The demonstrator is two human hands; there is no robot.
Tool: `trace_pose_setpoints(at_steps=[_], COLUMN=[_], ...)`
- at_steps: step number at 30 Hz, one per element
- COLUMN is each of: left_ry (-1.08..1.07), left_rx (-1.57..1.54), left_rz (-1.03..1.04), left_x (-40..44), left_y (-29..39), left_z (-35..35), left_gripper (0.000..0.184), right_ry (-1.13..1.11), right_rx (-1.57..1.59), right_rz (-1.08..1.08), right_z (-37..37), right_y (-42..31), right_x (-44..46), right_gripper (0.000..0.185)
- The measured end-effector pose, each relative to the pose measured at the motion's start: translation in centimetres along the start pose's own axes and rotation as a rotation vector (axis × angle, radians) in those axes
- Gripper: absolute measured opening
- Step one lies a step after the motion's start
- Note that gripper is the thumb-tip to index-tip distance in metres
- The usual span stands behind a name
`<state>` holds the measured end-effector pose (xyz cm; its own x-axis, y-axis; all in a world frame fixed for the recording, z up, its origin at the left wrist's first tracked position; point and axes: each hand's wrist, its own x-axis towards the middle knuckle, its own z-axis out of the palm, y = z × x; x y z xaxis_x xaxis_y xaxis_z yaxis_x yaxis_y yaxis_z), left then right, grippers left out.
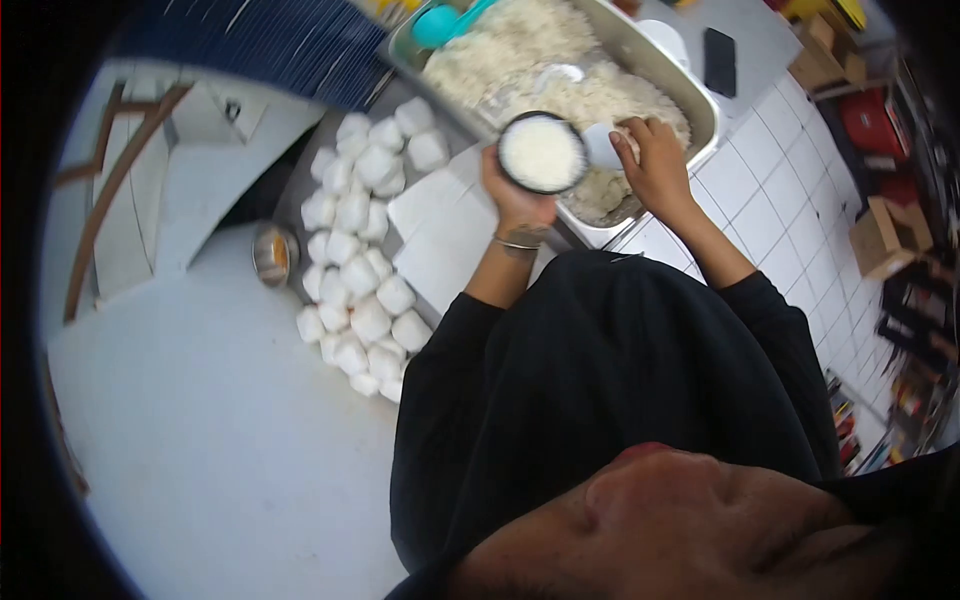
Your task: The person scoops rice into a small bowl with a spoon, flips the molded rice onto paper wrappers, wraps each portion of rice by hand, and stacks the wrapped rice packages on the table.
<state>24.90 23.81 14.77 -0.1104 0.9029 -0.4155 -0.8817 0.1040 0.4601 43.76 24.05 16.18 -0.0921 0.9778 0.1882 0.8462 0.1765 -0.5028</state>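
My left hand is wrapped round a black-rimmed bowl filled level with white rice. My right hand grips a white, flat-ended rice paddle beside the bowl's right edge; its handle is hidden by the fingers. Both hands are over the near end of a large metal pan of cooked rice. Another white utensil, partly buried, lies in the rice. A turquoise scoop rests at the pan's far left corner.
Several white rounded bundles are piled on the counter left of me, next to white sheets. A small metal cup stands beyond them. A black phone lies right of the pan. Cardboard boxes are at far right.
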Motion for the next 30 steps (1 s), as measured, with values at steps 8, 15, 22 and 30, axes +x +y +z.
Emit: trace_pose_setpoints(at_steps=[8,15,22,30], left_ry=[-0.071,0.469,0.385,-0.238], left_rx=[0.805,0.817,1.296,1.922], left_rz=[0.492,0.672,0.576,0.754], left_x=[-5.9,-12.7,-19.1,-20.3], left_y=[4.1,10.0,9.0,6.8], left_z=[-7.1,-23.6,-29.7,-33.7], left_gripper=[0.027,0.016,0.013,0.026], right_ry=[-0.841,-0.697,-0.476,-0.457], right_rx=[1.847,1.410,-0.047,-0.030], right_rz=[0.848,0.655,-0.712,-0.779], right_z=[3.7,14.2,20.0,20.3], right_y=[-9.2,-12.3,-13.8,-13.4], right_x=[-5.2,-8.9,-14.1,-14.0], right_gripper=[0.067,0.058,0.075,0.075])
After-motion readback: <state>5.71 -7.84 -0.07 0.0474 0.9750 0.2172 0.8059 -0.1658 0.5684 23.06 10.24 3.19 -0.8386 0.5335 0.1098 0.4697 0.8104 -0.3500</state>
